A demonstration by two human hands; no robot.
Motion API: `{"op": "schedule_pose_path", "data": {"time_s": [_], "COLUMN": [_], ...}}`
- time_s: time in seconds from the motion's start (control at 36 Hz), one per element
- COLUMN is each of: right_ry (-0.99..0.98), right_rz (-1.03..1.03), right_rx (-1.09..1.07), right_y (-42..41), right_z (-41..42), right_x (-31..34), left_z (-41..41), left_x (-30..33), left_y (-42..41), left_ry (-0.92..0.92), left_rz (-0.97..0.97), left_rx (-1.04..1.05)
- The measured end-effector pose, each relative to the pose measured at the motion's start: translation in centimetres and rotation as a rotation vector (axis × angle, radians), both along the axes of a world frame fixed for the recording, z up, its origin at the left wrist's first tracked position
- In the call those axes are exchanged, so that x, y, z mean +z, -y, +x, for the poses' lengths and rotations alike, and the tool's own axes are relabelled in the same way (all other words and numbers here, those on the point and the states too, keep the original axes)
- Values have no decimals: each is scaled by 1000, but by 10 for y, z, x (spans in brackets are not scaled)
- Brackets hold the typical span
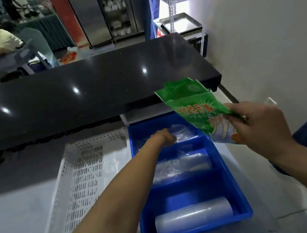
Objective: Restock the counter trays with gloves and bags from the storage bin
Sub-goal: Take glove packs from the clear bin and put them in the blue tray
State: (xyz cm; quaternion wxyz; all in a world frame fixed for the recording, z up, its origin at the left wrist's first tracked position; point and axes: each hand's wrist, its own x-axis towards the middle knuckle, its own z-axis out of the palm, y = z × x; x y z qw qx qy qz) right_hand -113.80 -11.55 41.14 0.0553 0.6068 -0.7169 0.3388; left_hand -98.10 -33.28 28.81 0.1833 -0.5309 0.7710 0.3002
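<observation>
A blue divided tray point(239, 194) lies in front of me with three compartments. My left hand point(165, 136) reaches into the far compartment and rests on a heap of clear plastic gloves point(183, 132); its fingers are mostly hidden. My right hand point(256, 125) grips an opened green glove packet point(197, 108) with orange lettering, held above the tray's far right corner. The middle compartment holds folded clear bags point(181, 165). A roll of clear bags point(193, 216) lies in the near compartment.
A white perforated basket point(83, 172) sits left of the blue tray. A black glossy counter point(90, 88) overhangs the far side. A metal shelf with a steel tray point(180, 22) stands at the back right. A person sits at the far left.
</observation>
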Motion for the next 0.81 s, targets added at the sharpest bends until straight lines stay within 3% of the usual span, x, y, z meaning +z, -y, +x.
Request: {"op": "schedule_pose_path", "data": {"time_s": [0.28,0.39,0.56,0.67,0.81], "right_ry": [-99,-173,-352,-524,-568], "right_rz": [14,49,180,373,540], "right_rx": [128,226,295,293,314], "right_y": [38,68,119,148,166], "right_z": [1,17,45,58,64], "right_x": [4,4,-21,-48,-70], "left_z": [1,12,21,28,38], "left_x": [-10,-11,-10,-4,3], "left_y": [-5,-17,-35,-45,-53], "left_ry": [37,-54,-3,16,-6], "left_rz": [111,39,-21,-53,-90], "left_rx": [-84,-129,-124,-175,-158]}}
